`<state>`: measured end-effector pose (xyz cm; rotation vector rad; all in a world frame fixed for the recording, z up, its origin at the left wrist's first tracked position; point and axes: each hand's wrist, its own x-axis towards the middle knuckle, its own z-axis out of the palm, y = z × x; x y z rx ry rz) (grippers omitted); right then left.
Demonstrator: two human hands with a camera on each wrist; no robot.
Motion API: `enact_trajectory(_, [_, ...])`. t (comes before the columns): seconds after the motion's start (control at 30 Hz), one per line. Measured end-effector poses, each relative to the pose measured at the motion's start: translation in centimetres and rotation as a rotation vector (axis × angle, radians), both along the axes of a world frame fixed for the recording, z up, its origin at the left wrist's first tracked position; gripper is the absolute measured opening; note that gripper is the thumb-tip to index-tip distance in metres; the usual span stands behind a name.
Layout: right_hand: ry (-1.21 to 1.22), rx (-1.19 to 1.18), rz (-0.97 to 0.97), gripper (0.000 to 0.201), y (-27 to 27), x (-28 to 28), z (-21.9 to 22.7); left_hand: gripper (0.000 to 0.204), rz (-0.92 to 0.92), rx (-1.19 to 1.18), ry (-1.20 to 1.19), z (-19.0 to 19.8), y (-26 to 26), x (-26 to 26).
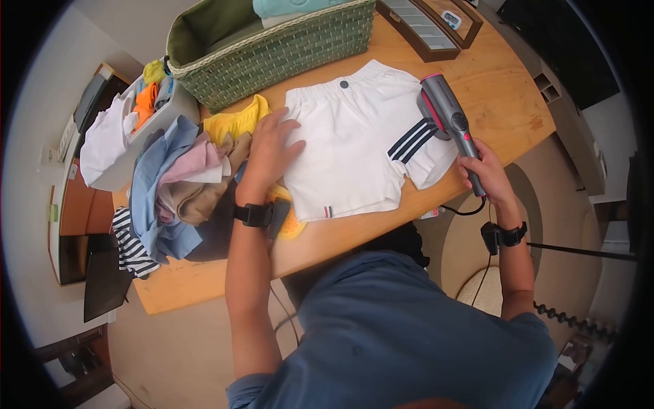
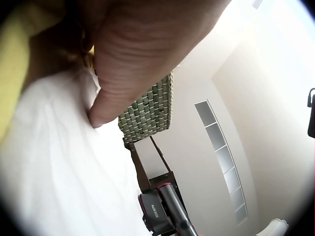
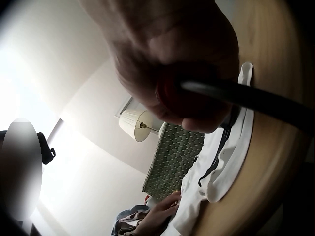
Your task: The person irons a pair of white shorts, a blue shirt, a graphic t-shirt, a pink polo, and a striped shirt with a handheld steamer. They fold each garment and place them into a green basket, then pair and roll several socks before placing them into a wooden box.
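Note:
White shorts with dark stripes on one leg lie spread on the wooden table. My right hand grips the handle of a grey and pink handheld iron, whose head is on the striped leg. In the right wrist view the right hand is curled round the handle end, where a black cord comes out. My left hand rests on the left edge of the shorts with its fingers spread. The left wrist view shows the thumb of the left hand on the white cloth.
A pile of clothes lies left of the shorts, beside a yellow cloth. Behind stand a green woven basket and a light bin of clothes. A brown case is at the back. The cord hangs past the table's front edge.

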<state>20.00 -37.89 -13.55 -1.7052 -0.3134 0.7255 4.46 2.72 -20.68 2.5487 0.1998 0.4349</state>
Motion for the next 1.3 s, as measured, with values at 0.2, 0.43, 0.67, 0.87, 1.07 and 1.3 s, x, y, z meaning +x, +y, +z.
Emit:
enact_trajectory(0.2, [0.125, 0.041, 0.142, 0.029, 0.8, -1.8, 0.4, 0.037, -0.002, -0.016, 0.002, 0.1, 0.0, 0.0])
enact_trajectory(0.43, [0.250, 0.132, 0.253, 0.037, -0.3, -2.5, -0.1, 0.036, 0.005, -0.009, 0.003, 0.2, -0.2, 0.0])
enact_trajectory(0.67, [0.164, 0.065, 0.007, 0.038, -3.2, -1.9, 0.5, 0.037, -0.006, -0.024, -0.008, 0.1, -0.1, -0.1])
enact_trajectory(0.87, [0.053, 0.044, -0.119, 0.032, -3.8, -1.4, 0.3, 0.037, 0.005, -0.031, 0.008, 0.2, -0.2, -0.1])
enact_trajectory(1.07, [0.093, 0.137, 0.008, 0.033, -0.7, -2.2, 1.6, 0.039, 0.007, -0.067, -0.016, 0.2, -0.1, -0.2])
enact_trajectory(1.3, [0.211, 0.240, 0.225, 0.034, 6.4, -3.4, 2.9, 0.035, 0.015, -0.129, -0.061, -0.6, 0.5, 0.1])
